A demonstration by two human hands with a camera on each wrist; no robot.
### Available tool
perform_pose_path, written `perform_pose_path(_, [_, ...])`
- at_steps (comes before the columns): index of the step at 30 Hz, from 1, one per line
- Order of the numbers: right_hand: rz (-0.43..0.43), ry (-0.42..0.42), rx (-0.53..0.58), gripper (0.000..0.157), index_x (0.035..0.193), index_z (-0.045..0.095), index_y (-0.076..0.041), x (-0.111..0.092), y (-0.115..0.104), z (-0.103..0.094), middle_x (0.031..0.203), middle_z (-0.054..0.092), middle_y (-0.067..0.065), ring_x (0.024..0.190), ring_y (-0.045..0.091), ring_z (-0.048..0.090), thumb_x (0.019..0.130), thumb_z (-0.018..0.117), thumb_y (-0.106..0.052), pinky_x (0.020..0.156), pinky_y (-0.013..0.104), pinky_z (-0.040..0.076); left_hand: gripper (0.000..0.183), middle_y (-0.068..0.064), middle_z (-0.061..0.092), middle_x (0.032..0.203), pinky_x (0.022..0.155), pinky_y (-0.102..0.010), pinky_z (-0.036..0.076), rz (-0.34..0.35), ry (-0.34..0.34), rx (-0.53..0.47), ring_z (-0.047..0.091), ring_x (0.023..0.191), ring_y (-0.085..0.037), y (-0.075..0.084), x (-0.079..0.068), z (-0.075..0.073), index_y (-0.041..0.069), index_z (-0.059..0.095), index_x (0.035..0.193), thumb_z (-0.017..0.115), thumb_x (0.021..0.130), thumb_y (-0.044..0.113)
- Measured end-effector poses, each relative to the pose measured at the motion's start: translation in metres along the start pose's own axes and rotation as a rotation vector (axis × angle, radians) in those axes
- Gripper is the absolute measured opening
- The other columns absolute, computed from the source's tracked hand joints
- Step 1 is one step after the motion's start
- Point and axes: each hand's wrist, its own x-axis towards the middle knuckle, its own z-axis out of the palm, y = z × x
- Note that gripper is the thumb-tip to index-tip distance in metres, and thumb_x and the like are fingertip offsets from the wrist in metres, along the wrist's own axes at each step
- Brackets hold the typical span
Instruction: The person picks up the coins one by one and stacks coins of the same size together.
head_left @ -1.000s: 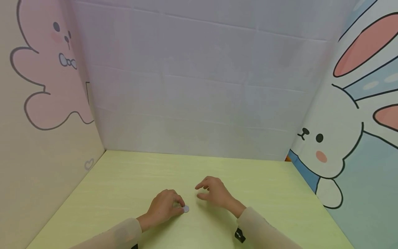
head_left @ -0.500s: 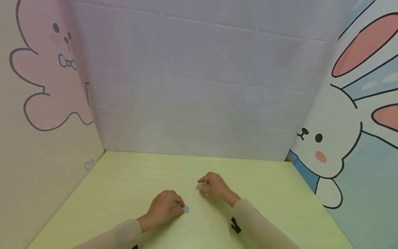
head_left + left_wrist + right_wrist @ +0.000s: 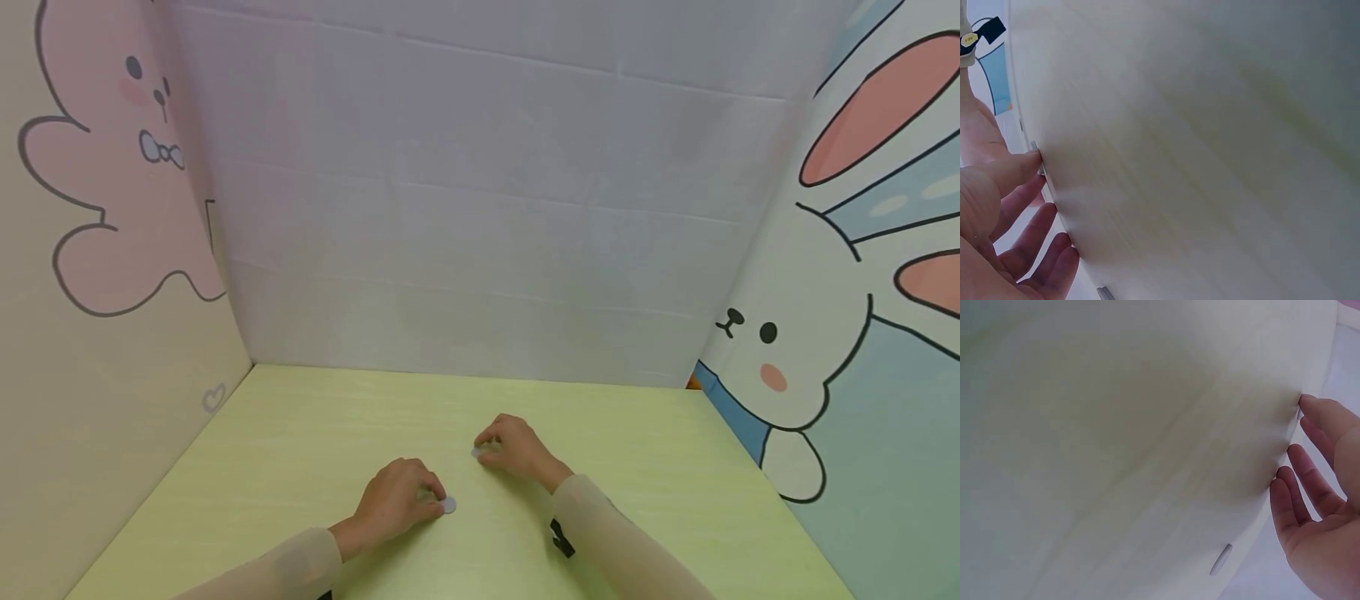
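Note:
In the head view, my left hand rests low over the yellow table, with thumb and forefinger pinching the edge of a small, thin, pale round disc. The left wrist view shows that silvery disc edge-on under the thumb tip. Farther forward and to the right, my right hand pinches a similar disc, mostly covered by its fingers. From the right wrist, only a sliver of this disc appears between the fingertips. Another silvery disc lies flat in that view, apart from the right fingers.
The pale yellow table is bounded by a plain white back wall. A wall with a pink cartoon stands at left, and one with a rabbit picture at right. A thin disc shows low in the left wrist view.
My right hand has moved slightly forward; its spread thumb and forefinger have closed on a disc that came into sight between them. The left hand stays in place on its disc.

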Motion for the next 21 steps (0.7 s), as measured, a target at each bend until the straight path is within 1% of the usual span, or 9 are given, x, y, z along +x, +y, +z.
perform_pose_path(3, [0.005,-0.002,-0.002,0.014,0.108,0.084,-0.012,0.0013,0.0007,0.0014,0.103,0.069,0.002,0.092,0.017,0.059,0.095,0.083,-0.017,0.081,0.035,0.049,0.013,0.008,0.073,0.094,0.074,-0.039,0.057,0.005,0.002,0.005,0.064,0.088,-0.016,-0.0009,-0.0002,0.0004,0.023,0.084,0.088,0.094,0.081,0.028])
perform_pose_path(10, [-0.002,0.003,-0.010,0.008,0.101,0.085,-0.012,0.0005,-0.0016,0.0011,0.101,0.071,0.002,0.096,0.021,0.063,0.095,0.082,-0.017,0.087,0.042,0.052,0.012,0.010,0.073,0.094,0.075,-0.038,0.057,0.002,0.008,0.014,0.063,0.089,-0.014,-0.0011,0.0001,0.0016,0.025,0.084,0.087,0.093,0.082,0.030])
perform_pose_path(16, [-0.001,0.007,-0.032,0.007,0.099,0.085,-0.013,-0.0020,-0.0016,0.0015,0.099,0.072,0.000,0.096,0.020,0.064,0.095,0.082,-0.018,0.087,0.043,0.054,0.012,0.010,0.073,0.094,0.077,-0.041,0.057,-0.009,-0.001,-0.005,0.064,0.090,-0.016,-0.0018,0.0008,0.0008,0.026,0.084,0.087,0.093,0.082,0.032])
perform_pose_path(21, [0.003,0.013,-0.046,0.006,0.098,0.085,-0.014,-0.0048,-0.0003,0.0016,0.098,0.072,-0.001,0.095,0.020,0.065,0.094,0.083,-0.018,0.089,0.044,0.054,0.012,0.010,0.073,0.094,0.076,-0.040,0.057,-0.009,0.003,-0.001,0.063,0.089,-0.015,-0.0016,0.0010,0.0008,0.025,0.084,0.087,0.093,0.082,0.031])
